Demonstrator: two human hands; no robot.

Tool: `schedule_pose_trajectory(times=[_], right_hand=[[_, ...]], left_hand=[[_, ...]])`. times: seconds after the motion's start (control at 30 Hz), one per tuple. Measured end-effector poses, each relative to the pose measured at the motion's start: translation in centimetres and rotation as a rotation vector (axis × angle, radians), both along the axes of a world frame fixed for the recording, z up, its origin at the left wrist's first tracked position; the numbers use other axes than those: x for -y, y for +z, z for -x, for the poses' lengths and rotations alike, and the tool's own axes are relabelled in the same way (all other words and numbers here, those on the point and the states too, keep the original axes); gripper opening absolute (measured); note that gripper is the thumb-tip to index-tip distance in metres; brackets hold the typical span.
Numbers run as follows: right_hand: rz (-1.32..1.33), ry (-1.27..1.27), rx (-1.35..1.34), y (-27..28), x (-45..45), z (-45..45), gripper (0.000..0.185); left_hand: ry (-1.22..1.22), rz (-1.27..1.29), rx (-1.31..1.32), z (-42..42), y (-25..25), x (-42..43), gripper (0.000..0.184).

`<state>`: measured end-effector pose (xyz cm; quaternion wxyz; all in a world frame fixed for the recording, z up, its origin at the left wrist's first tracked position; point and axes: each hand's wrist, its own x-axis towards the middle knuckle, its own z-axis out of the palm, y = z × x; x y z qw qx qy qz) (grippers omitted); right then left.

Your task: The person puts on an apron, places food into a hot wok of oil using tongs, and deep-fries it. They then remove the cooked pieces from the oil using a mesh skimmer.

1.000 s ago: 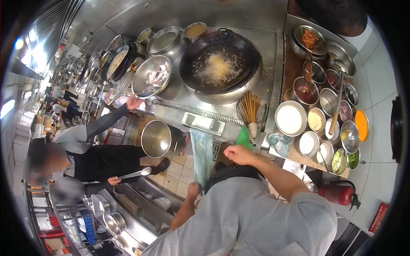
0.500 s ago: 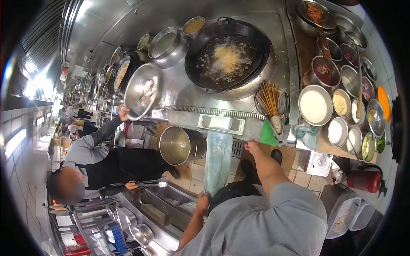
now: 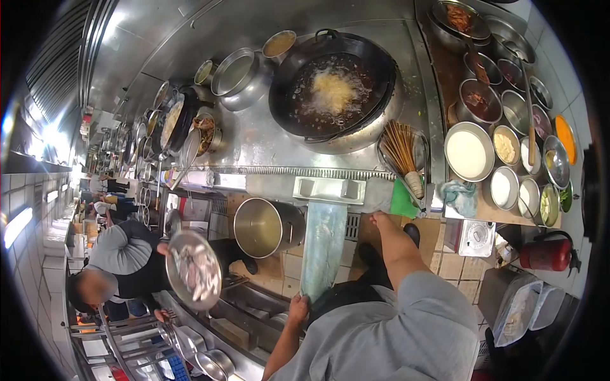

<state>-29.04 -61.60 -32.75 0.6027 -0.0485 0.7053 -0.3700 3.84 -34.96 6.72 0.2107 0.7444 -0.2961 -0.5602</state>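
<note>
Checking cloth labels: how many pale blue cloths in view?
2: one hanging cloth at counter front, left hand at its lower end; one crumpled cloth beside the large white-filled bowl. More may be hidden.

- Pale tiles (image 3: 549,76) are covering the wall at the right.
- More white tiles (image 3: 25,263) are lining the left wall, where a long strip light (image 3: 18,227) is glowing.
- A bright glare (image 3: 52,132) is flaring beneath ribbed metal panels (image 3: 57,63) at the upper left.
- Smooth steel sheeting (image 3: 162,38) is reflecting light behind the stove counter (image 3: 238,145).
- Light square tiles (image 3: 448,270) are paving the floor around a slotted drain grate (image 3: 352,230).
- A metal shelf rack (image 3: 105,340) is standing at the lower left.
- A red fire extinguisher (image 3: 545,255) is showing near the right wall.
</note>
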Motion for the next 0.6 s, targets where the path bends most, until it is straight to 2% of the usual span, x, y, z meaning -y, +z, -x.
schedule_pose_trajectory(times=[0.07, 0.13, 0.17, 0.27, 0.4, 0.5, 0.6], right_hand=[[-0.126, 0.169, -0.164, 5.3, 0.2, 0.9, 0.015], [-0.142, 0.232, -0.101, 5.7, 0.5, 1.7, 0.017], [-0.159, 0.296, -0.037, 5.9, 0.6, 2.0, 0.025], [-0.196, 0.346, -0.088, 6.8, 0.3, 2.4, 0.024], [-0.19, 0.344, -0.047, 7.0, 0.2, 2.5, 0.02], [-0.185, 0.34, 0.015, 6.9, 0.2, 2.6, 0.016], [-0.185, 0.321, 0.093, 7.7, 0.4, 2.8, 0.013]], left_hand=[[0.008, -0.012, -0.012, -1.0, -0.1, 0.2, 0.037], [0.021, -0.026, -0.022, -1.2, 0.3, 0.4, 0.036], [-0.004, 0.015, 0.01, -1.0, 0.7, 0.5, 0.035], [-0.018, 0.077, 0.06, -0.5, 1.6, 0.5, 0.034], [-0.026, 0.087, 0.166, -1.4, -1.2, -0.8, 0.033], [-0.02, 0.031, 0.162, -0.4, -1.0, -1.0, 0.033], [0.03, 0.116, 0.122, 0.7, -0.5, -1.3, 0.034]])
